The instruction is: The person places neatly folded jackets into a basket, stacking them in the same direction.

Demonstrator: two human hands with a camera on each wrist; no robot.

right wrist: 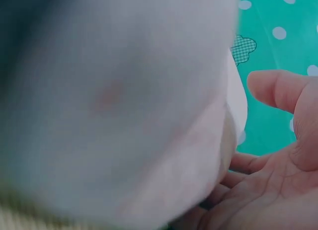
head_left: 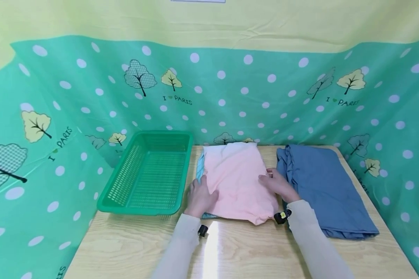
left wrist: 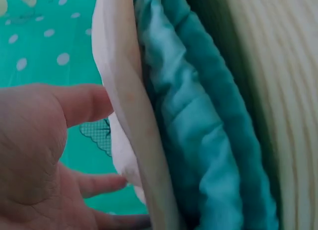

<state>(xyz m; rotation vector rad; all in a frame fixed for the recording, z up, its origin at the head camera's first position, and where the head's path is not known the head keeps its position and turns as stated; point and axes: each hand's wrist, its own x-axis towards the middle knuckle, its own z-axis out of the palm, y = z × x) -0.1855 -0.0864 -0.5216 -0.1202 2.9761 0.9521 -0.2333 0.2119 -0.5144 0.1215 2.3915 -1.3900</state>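
Note:
A folded pale pink cloth (head_left: pixel 235 178) lies on the table over a folded teal cloth (head_left: pixel 200 164), whose edge shows along the left side. At that left edge, my left hand (head_left: pixel 199 198) touches the pink cloth, fingers fairly straight; the left wrist view shows the thumb against the pink layer, with wrinkled teal folds (left wrist: pixel 198 125) beside it. My right hand (head_left: pixel 281 185) is at the pink cloth's right edge. In the right wrist view its thumb stands apart from the fabric, while the fingers reach partly behind the edge and their tips are hidden.
A green plastic basket (head_left: pixel 187 170) with perforated sides stands left of the cloths. Folded blue fabric (head_left: pixel 328 186) lies on the right, close to my right forearm. Green dotted curtain material (head_left: pixel 230 93) surrounds the wooden table (head_left: pixel 251 252) at the back and sides.

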